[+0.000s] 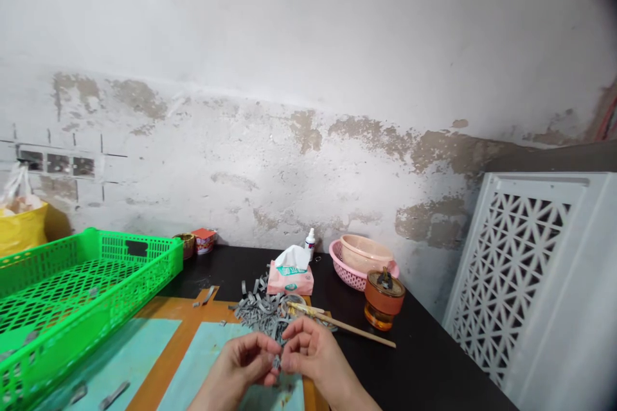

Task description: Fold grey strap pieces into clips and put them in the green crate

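**A:** Your left hand [250, 358] is curled, thumb and fingers drawn in close. What do you have there?

**B:** You have a small gray piece [276, 361] at your fingertips. Your right hand [308, 352] meets it from the other side, its fingers bent in the same way, so you pinch the piece between both hands, low over the desk [429, 359]. Its far details are hidden by your fingers.

**A:** And what lies just beyond them?

**B:** You face a heap of gray strips [260, 313], loose and tangled, directly past your fingertips. A wooden stick [361, 329] slants away from the heap's right side. Behind the heap you see a pink tissue box [290, 280] with a tissue standing up, and a white bottle [310, 245] just behind it.

**A:** Farther out on your right?

**B:** You have a lidded glass jar [384, 304] with amber contents, near a pink basket [349, 275] that has a peach basin [366, 252] resting in it.

**A:** On your left?

**B:** You have a green plastic crate [159, 273] with a few gray bits inside; a light-blue sheet [212, 343] lies under your left forearm.
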### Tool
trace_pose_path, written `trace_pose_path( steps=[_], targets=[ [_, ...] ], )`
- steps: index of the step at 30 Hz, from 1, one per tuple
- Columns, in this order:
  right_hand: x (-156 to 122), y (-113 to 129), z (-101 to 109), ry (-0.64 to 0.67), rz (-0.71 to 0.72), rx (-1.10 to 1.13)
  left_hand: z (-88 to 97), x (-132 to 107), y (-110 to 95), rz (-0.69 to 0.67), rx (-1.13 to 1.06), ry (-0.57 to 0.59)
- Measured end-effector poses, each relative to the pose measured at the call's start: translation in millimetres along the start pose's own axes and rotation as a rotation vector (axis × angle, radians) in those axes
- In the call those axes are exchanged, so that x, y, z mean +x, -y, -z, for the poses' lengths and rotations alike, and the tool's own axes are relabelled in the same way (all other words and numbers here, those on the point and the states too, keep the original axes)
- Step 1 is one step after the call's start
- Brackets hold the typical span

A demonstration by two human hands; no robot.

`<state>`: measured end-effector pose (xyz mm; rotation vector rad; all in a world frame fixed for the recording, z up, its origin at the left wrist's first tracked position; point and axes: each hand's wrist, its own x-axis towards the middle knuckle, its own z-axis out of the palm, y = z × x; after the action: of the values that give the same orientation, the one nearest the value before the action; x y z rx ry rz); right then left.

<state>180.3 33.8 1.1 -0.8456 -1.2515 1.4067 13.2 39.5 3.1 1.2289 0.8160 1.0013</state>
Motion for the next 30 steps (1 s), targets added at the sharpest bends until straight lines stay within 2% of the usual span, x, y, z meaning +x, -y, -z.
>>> trace_pose_path(
  steps=[7, 19, 24, 30],
  targets=[
    [3.7, -2.5, 0.5, -0.091, 0.006, 0.009, 2.7, -0.9, 4.1, 0.013, -0.044, -0.042],
    [-0.4, 2.3, 3.9, -0.042, -0.070, 0.065, -3.1, -6.2, -0.8, -0.126, 0.126, -0.004],
    [-0.9, 1.3, 5.1, -0.008, -0.080, 0.033, -4.9, -7.2, 2.1, -0.106, 0.164, 0.018],
    [-0.7, -1.7, 4.4, -0.036, -0.100, -0.045, -8.6, -8.5, 1.1, -0.066, 0.128, 0.014]
  ],
)
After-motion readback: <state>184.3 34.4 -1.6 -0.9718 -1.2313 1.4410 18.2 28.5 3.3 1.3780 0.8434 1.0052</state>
